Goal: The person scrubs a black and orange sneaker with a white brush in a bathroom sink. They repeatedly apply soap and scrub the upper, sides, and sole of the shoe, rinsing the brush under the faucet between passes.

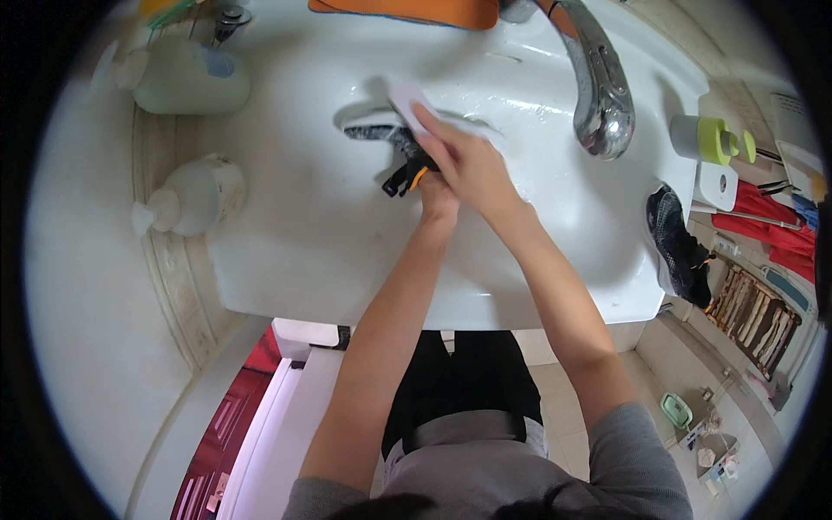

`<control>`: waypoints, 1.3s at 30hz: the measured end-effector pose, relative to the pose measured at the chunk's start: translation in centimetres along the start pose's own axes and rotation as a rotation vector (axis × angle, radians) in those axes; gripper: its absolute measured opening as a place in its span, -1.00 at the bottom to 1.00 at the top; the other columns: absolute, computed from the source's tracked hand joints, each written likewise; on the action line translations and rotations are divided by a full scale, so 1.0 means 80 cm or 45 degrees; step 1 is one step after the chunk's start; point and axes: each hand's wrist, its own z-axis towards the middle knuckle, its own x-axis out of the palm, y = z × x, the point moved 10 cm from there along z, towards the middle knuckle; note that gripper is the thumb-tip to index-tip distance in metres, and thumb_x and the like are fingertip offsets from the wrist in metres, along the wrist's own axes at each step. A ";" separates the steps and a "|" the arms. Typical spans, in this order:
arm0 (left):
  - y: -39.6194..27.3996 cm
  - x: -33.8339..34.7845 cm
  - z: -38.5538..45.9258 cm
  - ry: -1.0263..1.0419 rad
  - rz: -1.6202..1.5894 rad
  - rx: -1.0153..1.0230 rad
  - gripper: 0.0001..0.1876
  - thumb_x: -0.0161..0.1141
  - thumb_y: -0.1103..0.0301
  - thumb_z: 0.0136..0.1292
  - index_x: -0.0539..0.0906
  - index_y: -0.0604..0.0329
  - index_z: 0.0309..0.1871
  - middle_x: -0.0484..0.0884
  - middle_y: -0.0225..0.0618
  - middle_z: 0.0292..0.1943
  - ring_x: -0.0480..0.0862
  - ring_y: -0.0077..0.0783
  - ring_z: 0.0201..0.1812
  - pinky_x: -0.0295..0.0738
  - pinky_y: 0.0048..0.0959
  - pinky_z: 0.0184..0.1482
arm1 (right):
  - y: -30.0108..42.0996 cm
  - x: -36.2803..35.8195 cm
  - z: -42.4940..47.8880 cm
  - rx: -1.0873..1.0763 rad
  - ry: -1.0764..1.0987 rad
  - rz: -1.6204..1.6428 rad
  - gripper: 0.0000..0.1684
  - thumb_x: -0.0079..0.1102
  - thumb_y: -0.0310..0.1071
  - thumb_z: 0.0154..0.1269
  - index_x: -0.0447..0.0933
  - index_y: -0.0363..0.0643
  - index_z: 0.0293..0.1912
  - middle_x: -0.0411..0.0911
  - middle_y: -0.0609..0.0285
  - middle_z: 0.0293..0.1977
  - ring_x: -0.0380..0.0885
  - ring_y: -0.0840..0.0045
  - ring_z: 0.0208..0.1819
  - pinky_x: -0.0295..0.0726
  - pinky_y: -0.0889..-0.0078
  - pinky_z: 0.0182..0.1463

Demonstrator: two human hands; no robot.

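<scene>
A black shoe with a white sole and orange trim is tilted on its side in the white washbasin. My left hand grips it at the opening, the fingers mostly hidden by the shoe and my other hand. In my right hand is a pale pink-white scrubbing brush, blurred, lying across the white sole. Its bristles do not show. White suds or wetness appear on the shoe's side. A second black shoe of similar look rests on the basin's right edge.
A chrome faucet juts over the basin's right side. Along the left rim lie two pale bottles, one large and one with a pump. An orange cloth or mat lies at the back. A grey-and-green bottle stands at the right.
</scene>
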 end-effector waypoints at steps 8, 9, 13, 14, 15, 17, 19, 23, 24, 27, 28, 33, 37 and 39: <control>-0.052 0.014 -0.021 -0.125 -0.052 0.063 -0.57 0.41 0.29 0.21 0.60 0.38 0.04 0.69 -0.21 -0.06 0.69 -0.40 -0.11 0.63 -0.45 -0.09 | -0.073 -0.050 -0.045 0.368 -0.090 -0.132 -0.52 0.17 -0.21 0.42 0.47 0.11 0.30 0.66 -0.07 -0.20 0.69 0.15 -0.22 0.59 0.31 -0.13; -0.053 0.019 -0.018 -0.129 -0.039 0.199 -0.57 0.39 0.28 0.23 0.58 0.37 0.07 0.68 -0.22 -0.03 0.68 -0.39 -0.09 0.61 -0.44 -0.07 | -0.054 -0.032 -0.019 0.293 -0.048 -0.201 -0.52 0.17 -0.17 0.42 0.46 0.16 0.30 0.65 -0.09 -0.27 0.67 0.11 -0.26 0.58 0.28 -0.17; -0.034 0.013 -0.015 -0.077 -0.062 -0.098 -0.44 0.48 0.28 0.15 0.52 0.36 0.15 0.64 -0.25 0.02 0.68 -0.35 -0.09 0.59 -0.39 -0.04 | -0.067 -0.037 -0.048 0.302 0.003 -0.140 -0.50 0.17 -0.18 0.42 0.45 0.21 0.32 0.63 -0.10 -0.33 0.65 0.07 -0.28 0.57 0.25 -0.18; -0.057 0.029 -0.034 -0.090 -0.099 -0.107 -0.48 0.49 0.27 0.14 0.55 0.30 0.11 0.65 -0.29 -0.03 0.67 -0.38 -0.12 0.58 -0.37 -0.11 | -0.096 -0.058 -0.079 0.352 0.004 -0.129 -0.50 0.16 -0.17 0.42 0.44 0.22 0.32 0.63 -0.10 -0.34 0.65 0.07 -0.28 0.57 0.24 -0.18; -0.066 0.026 -0.035 -0.144 -0.153 -0.087 -0.50 0.49 0.27 0.14 0.56 0.28 0.08 0.65 -0.29 -0.04 0.66 -0.39 -0.12 0.58 -0.39 -0.13 | -0.112 -0.079 -0.100 0.375 -0.031 -0.223 -0.50 0.15 -0.17 0.43 0.43 0.20 0.33 0.66 -0.06 -0.32 0.67 0.12 -0.29 0.58 0.26 -0.17; -0.071 0.019 -0.040 -0.235 -0.255 -0.075 -0.53 0.50 0.28 0.13 0.58 0.25 0.04 0.65 -0.30 -0.05 0.65 -0.43 -0.13 0.57 -0.41 -0.18 | -0.154 -0.119 -0.147 0.413 -0.115 -0.312 -0.49 0.14 -0.15 0.44 0.42 0.20 0.34 0.68 0.00 -0.34 0.68 0.18 -0.36 0.57 0.27 -0.22; -0.074 0.020 -0.042 -0.139 -0.390 -0.155 -0.56 0.46 0.29 0.18 0.58 0.22 0.07 0.64 -0.34 -0.02 0.62 -0.49 -0.06 0.52 -0.43 -0.05 | -0.178 -0.149 -0.170 0.402 -0.232 -0.289 -0.49 0.14 -0.10 0.44 0.42 0.25 0.34 0.69 0.03 -0.41 0.65 0.23 -0.46 0.54 0.25 -0.35; -0.108 0.048 -0.067 0.160 -0.897 -0.204 -0.70 0.32 0.31 0.31 0.60 0.18 0.05 0.64 -0.43 -0.05 0.60 -0.56 -0.04 0.41 -0.52 0.10 | -0.183 -0.128 -0.189 0.971 -0.175 0.440 -0.45 0.15 -0.14 0.46 0.38 0.09 0.38 0.71 0.28 -0.27 0.60 0.61 -0.37 0.52 0.42 -0.25; -0.115 0.056 -0.077 0.231 -0.980 -0.228 -0.72 0.30 0.32 0.32 0.60 0.18 0.04 0.64 -0.45 -0.06 0.60 -0.57 -0.04 0.39 -0.54 0.12 | -0.171 -0.116 -0.181 0.965 -0.180 0.530 -0.43 0.16 -0.16 0.46 0.36 0.05 0.39 0.70 0.30 -0.21 0.57 0.67 -0.31 0.52 0.47 -0.19; -0.136 0.067 -0.094 0.370 -0.521 0.126 -0.76 0.32 0.32 0.31 0.63 0.19 -0.02 0.65 -0.48 -0.10 0.59 -0.61 -0.06 0.38 -0.59 0.07 | -0.120 -0.088 -0.152 0.709 -0.297 0.725 -0.38 0.17 -0.24 0.45 0.29 0.02 0.43 0.61 0.16 0.05 0.56 0.64 -0.06 0.50 0.52 0.03; -0.135 0.069 -0.097 0.350 -0.321 0.152 -0.82 0.32 0.30 0.31 0.64 0.15 -0.11 0.63 -0.52 -0.19 0.55 -0.66 -0.13 0.36 -0.61 -0.01 | -0.104 -0.080 -0.145 0.592 -0.348 0.767 -0.36 0.17 -0.27 0.45 0.26 0.02 0.45 0.57 0.10 0.14 0.56 0.61 0.02 0.49 0.51 0.11; -0.168 0.061 -0.101 0.145 -0.198 0.301 -0.72 0.30 0.27 0.36 0.48 0.01 -0.46 0.43 -0.68 -0.48 0.29 -0.78 -0.44 0.14 -0.65 -0.40 | -0.048 -0.058 -0.173 0.387 -0.372 0.504 -0.34 0.13 -0.31 0.46 0.20 0.01 0.48 0.48 -0.11 0.24 0.56 0.45 0.14 0.49 0.45 0.17; -0.164 0.060 -0.118 0.050 -0.102 0.426 -0.68 0.27 0.30 0.38 0.41 -0.01 -0.50 0.42 -0.69 -0.51 0.21 -0.78 -0.54 0.04 -0.63 -0.51 | -0.056 -0.105 -0.114 0.358 -0.540 0.505 -0.47 0.08 -0.34 0.44 0.35 -0.13 0.36 0.52 -0.21 -0.41 0.54 0.43 -0.47 0.52 0.36 -0.35; -0.135 0.063 -0.115 0.065 -0.241 0.300 -0.73 0.26 0.31 0.39 0.47 0.06 -0.45 0.47 -0.62 -0.48 0.36 -0.74 -0.48 0.27 -0.66 -0.43 | -0.061 -0.117 -0.097 0.380 -0.555 0.568 -0.49 0.07 -0.33 0.46 0.37 -0.15 0.35 0.47 0.00 -0.52 0.36 0.54 -0.56 0.45 0.44 -0.41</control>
